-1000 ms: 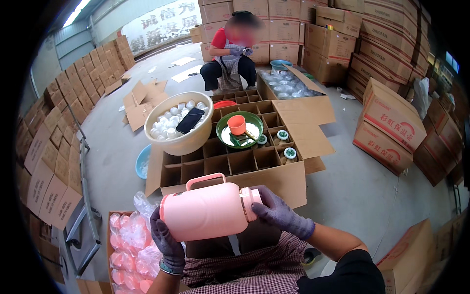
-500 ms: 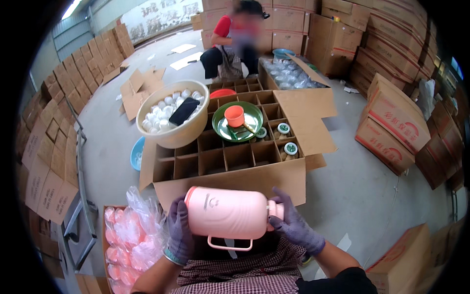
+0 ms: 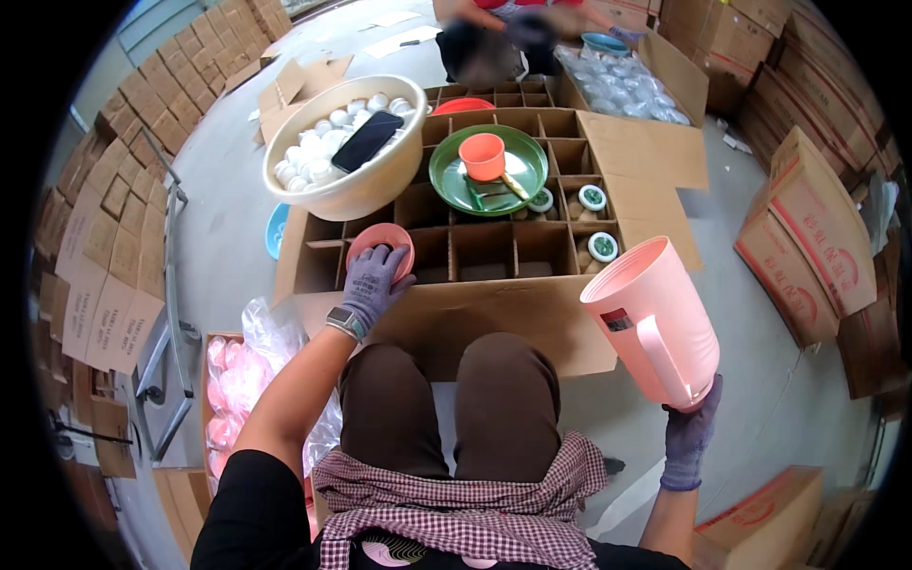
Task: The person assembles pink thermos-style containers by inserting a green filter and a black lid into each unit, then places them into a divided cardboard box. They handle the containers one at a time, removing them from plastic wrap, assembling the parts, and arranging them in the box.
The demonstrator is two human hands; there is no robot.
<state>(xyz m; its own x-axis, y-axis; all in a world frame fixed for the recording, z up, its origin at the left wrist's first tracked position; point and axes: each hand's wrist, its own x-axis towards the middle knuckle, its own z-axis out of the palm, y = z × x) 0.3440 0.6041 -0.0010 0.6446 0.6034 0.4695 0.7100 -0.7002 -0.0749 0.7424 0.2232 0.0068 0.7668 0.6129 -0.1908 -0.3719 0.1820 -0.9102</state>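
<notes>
Pink jug (image 3: 698, 323), frame right, looks stiff, slippery; handle (image 3: 657, 353) seems best hold. Right hand (image 3: 692, 435) grips its lower end; left hand's (image 3: 372, 287) fingers bend on dish (image 3: 382, 234), grip unclear.

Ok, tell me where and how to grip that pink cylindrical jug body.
Best, probably, by the slim pink handle, from the wearer's side: it projects that way from the tilted jug body, while the purple-gloved right hand covers the base.

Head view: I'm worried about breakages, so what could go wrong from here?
The pink jug body could slip, as only the right hand holds it, at one end. The phone might slide, since it lies on loose white pieces. The green dish might tip if the cardboard dividers under it give.
</notes>
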